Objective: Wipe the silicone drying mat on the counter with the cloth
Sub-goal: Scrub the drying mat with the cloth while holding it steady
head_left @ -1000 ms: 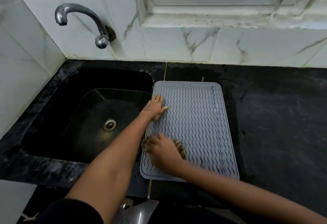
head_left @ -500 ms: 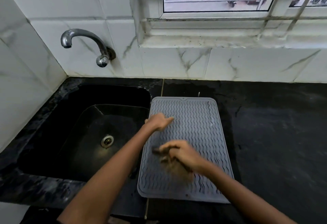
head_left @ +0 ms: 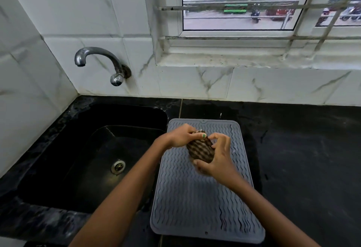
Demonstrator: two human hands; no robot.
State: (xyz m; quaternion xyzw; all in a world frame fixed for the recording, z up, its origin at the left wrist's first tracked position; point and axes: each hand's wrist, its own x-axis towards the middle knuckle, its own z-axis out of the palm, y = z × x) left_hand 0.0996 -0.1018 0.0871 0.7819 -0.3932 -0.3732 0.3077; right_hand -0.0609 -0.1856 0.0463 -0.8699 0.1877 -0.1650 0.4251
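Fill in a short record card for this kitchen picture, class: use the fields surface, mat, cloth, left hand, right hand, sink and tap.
surface: black counter under a window
mat: grey silicone drying mat, wavy ridges, lying flat just right of the sink
cloth: striped brown cloth, bunched, held above the mat
left hand: left hand grips the cloth's top
right hand: right hand cups the cloth from the right
sink: black sink with a metal drain
tap: wall tap, no water visible

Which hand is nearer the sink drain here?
Left. The left hand grips the cloth on the side toward the drain; the right hand holds it farther right.
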